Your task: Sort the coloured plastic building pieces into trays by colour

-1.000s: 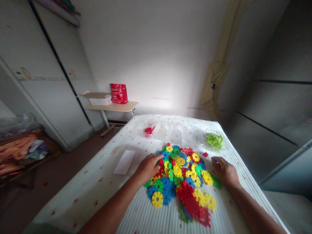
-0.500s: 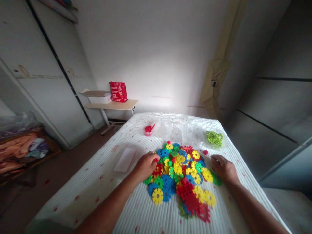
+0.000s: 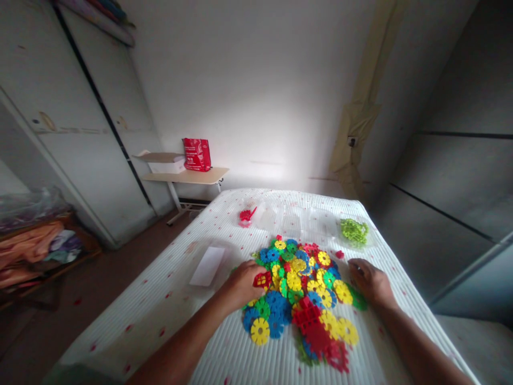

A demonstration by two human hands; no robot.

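A heap of flat plastic snowflake discs (image 3: 300,289) in red, yellow, blue and green lies on a white ribbed bed cover (image 3: 168,315). My left hand (image 3: 242,283) rests at the heap's left edge, its fingers pinched on a red square-grid piece (image 3: 262,279). At the heap's right edge my right hand (image 3: 368,283) lies knuckles up with its fingers curled; what is under them is hidden. Beyond the heap stand clear plastic tubs: one holds a few red pieces (image 3: 245,215), another holds light green pieces (image 3: 353,231).
A clear lid with a white label (image 3: 208,266) lies left of the heap. A single red piece (image 3: 339,254) sits behind the heap. Off the bed: a small side table (image 3: 188,176) with a red bag (image 3: 197,154), wardrobe doors on the left, clothes on a low shelf.
My left hand drew back from the top of the heap toward its left edge and closed on a red piece. My right hand has barely moved.
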